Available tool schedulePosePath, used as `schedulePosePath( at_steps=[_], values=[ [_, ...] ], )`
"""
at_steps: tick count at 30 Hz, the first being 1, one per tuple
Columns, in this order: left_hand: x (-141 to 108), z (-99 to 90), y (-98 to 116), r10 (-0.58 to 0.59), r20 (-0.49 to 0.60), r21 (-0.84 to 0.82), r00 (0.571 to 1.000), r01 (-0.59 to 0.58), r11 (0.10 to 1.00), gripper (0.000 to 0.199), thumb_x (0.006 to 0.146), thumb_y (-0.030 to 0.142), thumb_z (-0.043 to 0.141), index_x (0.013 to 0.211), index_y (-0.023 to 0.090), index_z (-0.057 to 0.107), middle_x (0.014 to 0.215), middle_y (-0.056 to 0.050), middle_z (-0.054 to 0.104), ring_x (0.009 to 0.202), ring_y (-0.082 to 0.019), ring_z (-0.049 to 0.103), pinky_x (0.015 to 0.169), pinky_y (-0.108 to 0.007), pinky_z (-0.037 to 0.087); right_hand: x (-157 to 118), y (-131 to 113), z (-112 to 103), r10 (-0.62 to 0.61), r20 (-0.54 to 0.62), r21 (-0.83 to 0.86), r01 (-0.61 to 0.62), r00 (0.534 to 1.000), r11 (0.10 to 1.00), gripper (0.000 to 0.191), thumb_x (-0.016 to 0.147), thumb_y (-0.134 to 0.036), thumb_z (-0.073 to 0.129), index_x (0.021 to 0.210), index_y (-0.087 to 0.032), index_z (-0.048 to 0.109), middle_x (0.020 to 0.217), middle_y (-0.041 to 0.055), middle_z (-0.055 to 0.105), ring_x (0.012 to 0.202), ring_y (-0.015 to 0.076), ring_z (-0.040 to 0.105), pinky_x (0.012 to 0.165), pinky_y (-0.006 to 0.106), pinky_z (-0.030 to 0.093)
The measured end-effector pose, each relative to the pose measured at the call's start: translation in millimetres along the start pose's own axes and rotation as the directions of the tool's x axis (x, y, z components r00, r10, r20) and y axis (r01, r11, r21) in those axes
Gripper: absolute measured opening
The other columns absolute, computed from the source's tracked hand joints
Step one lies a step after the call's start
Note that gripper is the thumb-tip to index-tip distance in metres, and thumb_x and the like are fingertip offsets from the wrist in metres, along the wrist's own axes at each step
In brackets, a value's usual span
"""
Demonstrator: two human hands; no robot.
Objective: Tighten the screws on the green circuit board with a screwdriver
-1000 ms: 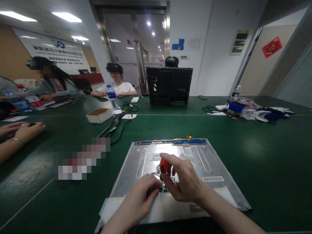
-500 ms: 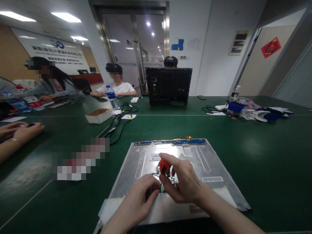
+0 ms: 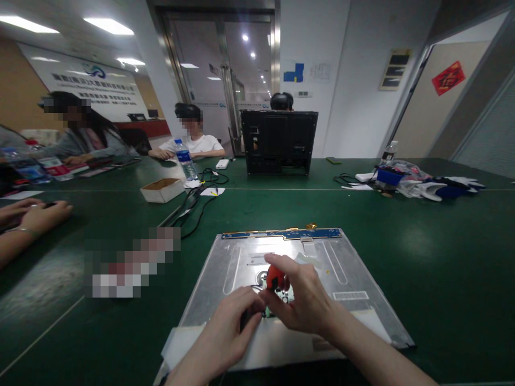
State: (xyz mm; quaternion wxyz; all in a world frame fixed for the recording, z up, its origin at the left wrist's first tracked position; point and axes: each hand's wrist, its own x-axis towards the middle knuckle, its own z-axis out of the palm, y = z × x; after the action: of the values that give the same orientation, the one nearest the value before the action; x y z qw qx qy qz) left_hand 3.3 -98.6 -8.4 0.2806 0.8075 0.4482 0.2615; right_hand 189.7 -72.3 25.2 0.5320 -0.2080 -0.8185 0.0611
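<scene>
A silvery display panel [image 3: 237, 273] lies back side up on the table in front of me. A narrow blue circuit strip [image 3: 322, 234] runs along its far edge. My right hand [image 3: 303, 297] is closed around the red-and-black handle of a screwdriver [image 3: 275, 277], held over a small green circuit board [image 3: 270, 311] at the panel's middle. The screwdriver's tip is hidden by my fingers. My left hand [image 3: 237, 316] rests on the panel just left of the board, its fingers curled together at the board's edge. Whatever they pinch cannot be made out.
A small open cardboard box [image 3: 161, 191], black cables [image 3: 193, 206] and a water bottle [image 3: 184, 161] stand beyond the panel to the left. Farther back is a black monitor housing [image 3: 279, 142]. Bagged items with a blue box [image 3: 388, 177] lie right. Co-workers sit left and across.
The screwdriver handle has turned and shifted slightly right in my right hand, whose thumb and fingers have moved a little. My left hand and the panel have stayed in place.
</scene>
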Motion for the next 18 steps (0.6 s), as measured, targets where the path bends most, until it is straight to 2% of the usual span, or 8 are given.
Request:
schedulePosePath(
  at_steps=[8, 18],
  values=[
    [0.0, -0.9, 0.5, 0.005, 0.02, -0.009, 1.0, -0.005, 1.0, 0.012, 0.087, 0.017, 0.047, 0.081, 0.019, 0.057, 0.081, -0.004, 0.062, 0.076, -0.02, 0.057, 0.069, -0.03, 0.045, -0.3, -2.1, -4.4, 0.0, 0.036, 0.011, 0.0, 0.999, 1.0, 0.058, 0.085, -0.015, 0.048, 0.14, -0.015, 0.03, 0.091, 0.0065, 0.065, 0.064, 0.0149, 0.058, 0.057, 0.028, 0.051],
    [-0.5, -1.0, 1.2, 0.008, -0.012, -0.011, 1.0, -0.008, 1.0, 0.011, 0.085, 0.017, 0.049, 0.082, 0.019, 0.059, 0.079, -0.004, 0.061, 0.074, -0.02, 0.057, 0.069, -0.029, 0.046, -1.0, 2.2, 2.3, -0.029, -0.012, -0.029, 0.029, 1.0, 0.999, 0.049, 0.091, -0.022, 0.05, 0.137, -0.02, 0.033, 0.082, 0.0015, 0.063, 0.063, 0.0137, 0.057, 0.053, 0.025, 0.047]
  ],
)
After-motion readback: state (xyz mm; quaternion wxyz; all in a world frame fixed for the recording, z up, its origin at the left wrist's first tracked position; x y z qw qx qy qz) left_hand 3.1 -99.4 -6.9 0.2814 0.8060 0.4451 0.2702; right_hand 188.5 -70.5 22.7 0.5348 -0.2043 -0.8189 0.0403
